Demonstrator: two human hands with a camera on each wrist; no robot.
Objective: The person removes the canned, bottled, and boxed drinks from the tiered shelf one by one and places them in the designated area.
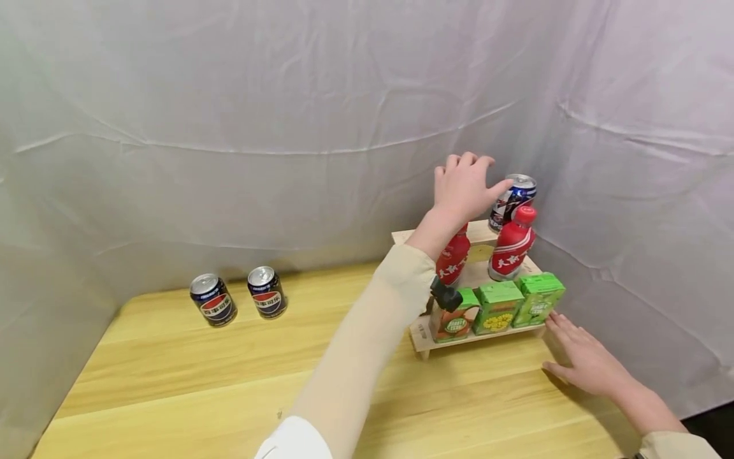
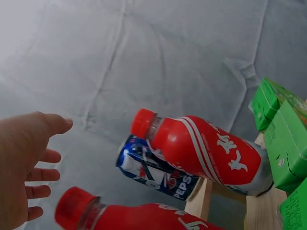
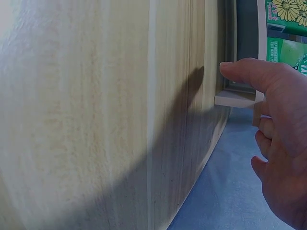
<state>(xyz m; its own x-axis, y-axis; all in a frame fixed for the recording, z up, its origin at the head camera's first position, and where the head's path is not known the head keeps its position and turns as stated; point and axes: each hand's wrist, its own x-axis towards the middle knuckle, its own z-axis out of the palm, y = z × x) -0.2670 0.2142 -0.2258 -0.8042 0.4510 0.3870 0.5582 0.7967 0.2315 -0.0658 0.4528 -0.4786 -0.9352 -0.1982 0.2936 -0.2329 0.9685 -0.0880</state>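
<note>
My left hand (image 1: 463, 188) hovers above the top tier of a small wooden stepped shelf (image 1: 421, 336), fingers spread and holding nothing. A blue Pepsi can (image 1: 524, 192) stands on that tier, just right of my left thumb. On the middle tier are two red-labelled bottles, the right one (image 1: 510, 250) in plain sight and the left one (image 1: 452, 260) partly behind my forearm. Green drink cartons (image 1: 497, 311) line the lowest tier. My right hand (image 1: 587, 364) has its fingers extended at the shelf's front right corner; in the right wrist view, its fingertips overlap the shelf end (image 3: 258, 111).
Two more Pepsi cans, one (image 1: 213, 302) left of the other (image 1: 267, 294), stand toward the back left of the wooden table (image 1: 218, 376). Grey cloth (image 1: 275, 127) hangs behind the table and along its sides, close to the shelf's right end.
</note>
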